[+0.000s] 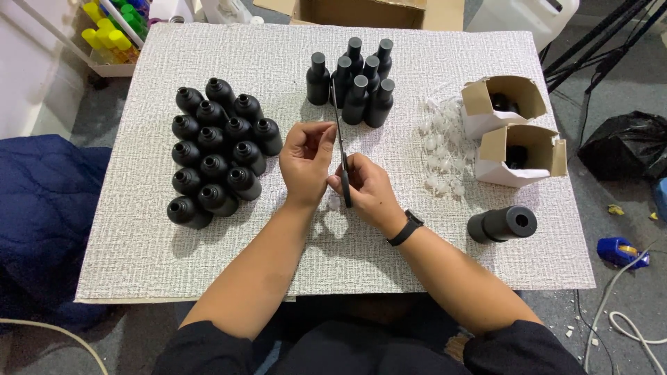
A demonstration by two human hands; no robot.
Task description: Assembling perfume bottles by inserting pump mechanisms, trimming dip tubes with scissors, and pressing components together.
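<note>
My right hand [368,191] grips a pair of black scissors [338,118] over the middle of the table, its long blades pointing away from me. My left hand [306,163] is raised beside the blades, thumb and fingers pinched together at them; what they pinch is too small to make out. A small white piece [335,201] lies on the mat under my hands. Left of my hands stands a cluster of several uncapped black bottles [219,149]. Several capped black bottles [354,83] stand just beyond the scissor tips.
A pile of small white plastic parts [441,146] lies right of my hands, next to two open cardboard boxes [504,97] [521,149]. A black cylinder [501,223] lies on its side on the textured mat [139,243]. A blue cloth [42,208] is at the left.
</note>
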